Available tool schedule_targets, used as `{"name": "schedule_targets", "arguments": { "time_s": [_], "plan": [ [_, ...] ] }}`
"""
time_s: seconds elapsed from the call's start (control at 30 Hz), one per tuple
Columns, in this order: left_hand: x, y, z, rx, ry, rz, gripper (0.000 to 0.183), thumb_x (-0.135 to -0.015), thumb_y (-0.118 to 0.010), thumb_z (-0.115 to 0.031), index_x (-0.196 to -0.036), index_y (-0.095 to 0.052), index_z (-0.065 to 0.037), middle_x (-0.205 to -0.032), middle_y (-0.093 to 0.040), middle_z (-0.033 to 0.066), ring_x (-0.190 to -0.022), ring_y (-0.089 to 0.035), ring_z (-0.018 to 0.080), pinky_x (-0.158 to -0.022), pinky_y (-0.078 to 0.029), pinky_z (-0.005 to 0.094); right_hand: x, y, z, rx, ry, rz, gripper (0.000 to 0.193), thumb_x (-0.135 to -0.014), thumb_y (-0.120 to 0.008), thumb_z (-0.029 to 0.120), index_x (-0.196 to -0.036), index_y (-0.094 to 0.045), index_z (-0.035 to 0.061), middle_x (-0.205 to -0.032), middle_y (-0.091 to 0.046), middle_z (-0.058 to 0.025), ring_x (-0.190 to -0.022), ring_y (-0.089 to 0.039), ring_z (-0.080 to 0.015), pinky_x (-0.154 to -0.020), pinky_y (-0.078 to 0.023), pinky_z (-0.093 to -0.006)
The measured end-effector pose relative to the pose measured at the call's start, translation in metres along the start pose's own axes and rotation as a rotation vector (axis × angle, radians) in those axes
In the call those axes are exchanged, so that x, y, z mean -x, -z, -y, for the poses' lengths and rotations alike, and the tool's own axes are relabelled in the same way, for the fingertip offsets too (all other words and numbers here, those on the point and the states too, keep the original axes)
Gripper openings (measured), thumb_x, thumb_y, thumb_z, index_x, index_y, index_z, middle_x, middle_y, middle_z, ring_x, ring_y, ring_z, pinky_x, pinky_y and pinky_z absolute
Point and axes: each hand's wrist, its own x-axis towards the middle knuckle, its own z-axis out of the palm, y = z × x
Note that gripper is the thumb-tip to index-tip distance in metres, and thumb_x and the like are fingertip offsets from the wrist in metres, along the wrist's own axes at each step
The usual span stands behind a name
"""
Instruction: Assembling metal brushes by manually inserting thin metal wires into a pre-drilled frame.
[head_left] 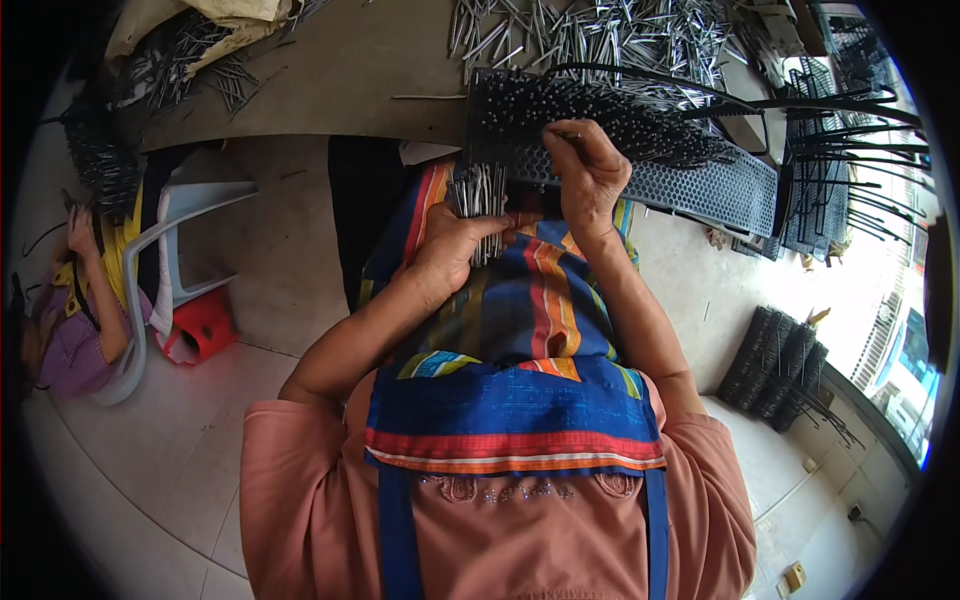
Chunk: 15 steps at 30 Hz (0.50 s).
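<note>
My left hand is closed round a thick bundle of thin silvery metal rods, held roughly upright over my lap, the thumb lying across it. Above and to the right, my right hand is pinched together over the near side of a black perforated metal rack. A small dark bit shows at its fingertips, too little to name. Many dark thin rods stand packed in the rack's holes, their tips pointing up. The rack lies at a slant along the table's near edge, with a black curved handle over it.
Loose metal rods are heaped on the table behind the rack, with another pile by brown wrapping at far left. More black racks with hooked handles stand at right; others sit on the floor. At left, another person works beside a red stool.
</note>
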Motion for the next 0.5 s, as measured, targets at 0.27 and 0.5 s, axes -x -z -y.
{"name": "schedule_targets", "arguments": {
  "time_s": [0.27,0.5],
  "plan": [
    [0.004,0.0,-0.008,0.042,0.025,-0.012,0.022,-0.076,-0.071,0.006,-0.097,-0.067,0.004,-0.083,-0.071,0.0141,-0.067,-0.07,0.023,-0.06,-0.056,0.0318,0.0,-0.002,-0.003,0.048,0.037,0.051,0.012,-0.081,-0.07,-0.007,-0.089,-0.071,0.0015,-0.077,-0.063,0.0024,-0.058,-0.05,-0.0016,-0.051,-0.038,-0.0179],
    [0.008,-0.001,-0.014,0.018,-0.021,0.023,0.022,-0.077,-0.07,0.006,-0.098,-0.067,0.004,-0.082,-0.071,0.0134,-0.065,-0.07,0.0219,-0.059,-0.055,0.0303,-0.002,-0.01,0.007,0.382,0.262,0.062,0.013,-0.075,-0.075,-0.004,-0.087,-0.073,0.0005,-0.076,-0.064,-0.0041,-0.062,-0.057,-0.0084,-0.056,-0.044,-0.0225]
  ]
}}
